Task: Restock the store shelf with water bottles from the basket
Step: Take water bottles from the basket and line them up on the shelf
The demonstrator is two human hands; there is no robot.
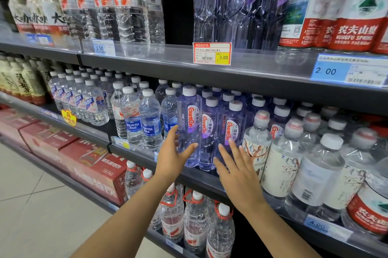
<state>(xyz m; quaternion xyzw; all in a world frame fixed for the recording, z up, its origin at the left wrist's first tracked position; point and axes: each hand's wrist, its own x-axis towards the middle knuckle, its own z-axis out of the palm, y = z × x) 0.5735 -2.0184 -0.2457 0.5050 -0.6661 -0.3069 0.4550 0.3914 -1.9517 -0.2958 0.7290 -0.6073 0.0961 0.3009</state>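
1. The front Ganten bottle [189, 125] stood upright on the middle shelf [273, 87] – long axis vertical, white cap up – at the left end of a row of tinted purple bottles, with the Aquafina bottles [150, 120] just to its left.
2. The left hand [173, 158] was spread open around its lower half: thumb on the near face, fingers reaching round the left side, touching or very nearly so – I judged it not yet a closed hold.
3. The right hand [236, 170] lay flat and open, holding nothing, fingertips near the third Ganten bottle [231, 129], to the right.
4. So the left hand was the nearer; the bottle sat directly ahead of its palm.
5. The basket was nowhere in sight.
6. My guess: the next move was squaring that bottle into line – a tall, narrow thing, easily tipped.
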